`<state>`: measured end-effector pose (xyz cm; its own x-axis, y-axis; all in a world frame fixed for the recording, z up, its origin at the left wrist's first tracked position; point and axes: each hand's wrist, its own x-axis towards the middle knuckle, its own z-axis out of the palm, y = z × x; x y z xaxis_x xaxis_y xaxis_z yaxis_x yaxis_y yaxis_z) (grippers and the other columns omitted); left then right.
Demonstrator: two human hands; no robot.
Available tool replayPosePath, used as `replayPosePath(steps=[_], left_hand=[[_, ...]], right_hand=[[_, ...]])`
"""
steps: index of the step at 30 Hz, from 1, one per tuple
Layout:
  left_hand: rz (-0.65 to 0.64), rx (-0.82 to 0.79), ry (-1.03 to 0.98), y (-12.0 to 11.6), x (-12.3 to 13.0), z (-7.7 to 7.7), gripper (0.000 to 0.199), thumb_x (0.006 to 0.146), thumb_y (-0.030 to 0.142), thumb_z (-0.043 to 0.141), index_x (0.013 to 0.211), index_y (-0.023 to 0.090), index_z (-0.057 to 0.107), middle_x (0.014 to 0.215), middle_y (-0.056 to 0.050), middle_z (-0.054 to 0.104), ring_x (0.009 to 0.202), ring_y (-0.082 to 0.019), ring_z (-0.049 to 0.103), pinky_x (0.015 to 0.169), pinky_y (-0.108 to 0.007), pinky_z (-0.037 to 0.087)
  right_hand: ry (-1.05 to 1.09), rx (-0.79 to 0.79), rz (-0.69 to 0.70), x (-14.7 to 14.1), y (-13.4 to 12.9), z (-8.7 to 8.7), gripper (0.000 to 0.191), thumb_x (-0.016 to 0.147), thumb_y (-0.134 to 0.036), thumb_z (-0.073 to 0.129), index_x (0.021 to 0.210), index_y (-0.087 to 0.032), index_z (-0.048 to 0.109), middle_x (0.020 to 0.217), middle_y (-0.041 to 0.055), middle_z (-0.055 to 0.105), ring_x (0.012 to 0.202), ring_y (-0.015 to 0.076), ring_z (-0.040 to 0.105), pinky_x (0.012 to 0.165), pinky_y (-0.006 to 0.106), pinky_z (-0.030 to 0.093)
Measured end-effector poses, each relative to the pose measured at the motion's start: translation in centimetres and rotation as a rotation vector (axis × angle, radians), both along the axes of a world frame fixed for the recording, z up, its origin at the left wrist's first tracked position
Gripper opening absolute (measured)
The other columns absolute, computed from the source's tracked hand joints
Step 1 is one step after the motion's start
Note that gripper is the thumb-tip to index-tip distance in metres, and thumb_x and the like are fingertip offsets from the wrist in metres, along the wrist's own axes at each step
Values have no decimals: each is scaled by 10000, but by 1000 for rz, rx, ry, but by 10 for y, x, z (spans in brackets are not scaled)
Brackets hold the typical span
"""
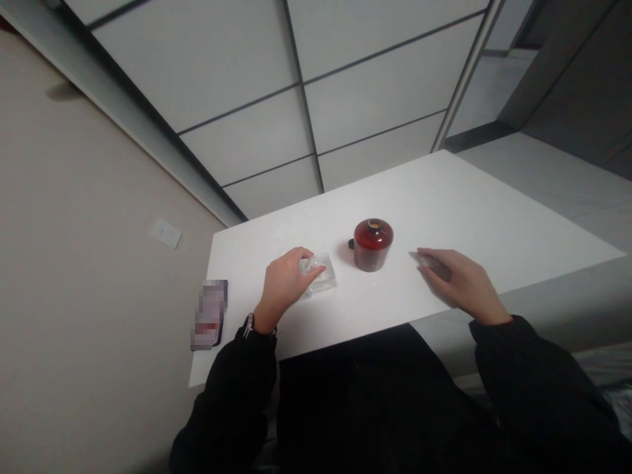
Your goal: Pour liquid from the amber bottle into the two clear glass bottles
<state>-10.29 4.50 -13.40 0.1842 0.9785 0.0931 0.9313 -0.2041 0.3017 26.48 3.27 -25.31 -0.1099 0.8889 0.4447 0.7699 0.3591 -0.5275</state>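
On the white table (424, 197), my left hand (286, 283) has its thumb and fingers closed round the rounded, clear part of a small square glass container (326, 276). Its fingers cover part of the glass. Right of that stands an upright brown-red bottle (373, 247) with a narrow open neck. A small black round piece (351, 243) shows at the bottle's left side, partly hidden behind it. My right hand (459, 276) rests by the table's front edge, thumb and fingers apart, holding nothing that I can see. It is to the right of the bottle, not touching it.
A phone-like flat object (210, 316), blurred out in blocks, lies at the table's left end. A wall socket (166, 234) is on the wall at left. White panelled doors (247, 85) rise behind the table's far edge. Pale floor (557, 171) extends at right.
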Motion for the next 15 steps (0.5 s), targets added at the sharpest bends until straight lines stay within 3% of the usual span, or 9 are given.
replayPosePath(steps=[8,15], left_hand=[[19,-60,78,0,4,4,255,980,452,701,1127,243,700,1145,-53,814,1054,-299,765,874,-386,553],[-27,-65,22,1,0,2,254,992,425,694,1155,231,717,1188,-67,809,1108,-307,760,973,-423,558]], right_hand=[[-28,11,2,1,1,0,353,1019,-421,580,1283,-233,721,1219,133,799,1077,353,772,929,540,634],[-20,3,-4,1,0,-2,346,1019,-428,582,1290,-263,718,1224,117,797,1102,352,764,952,542,622]])
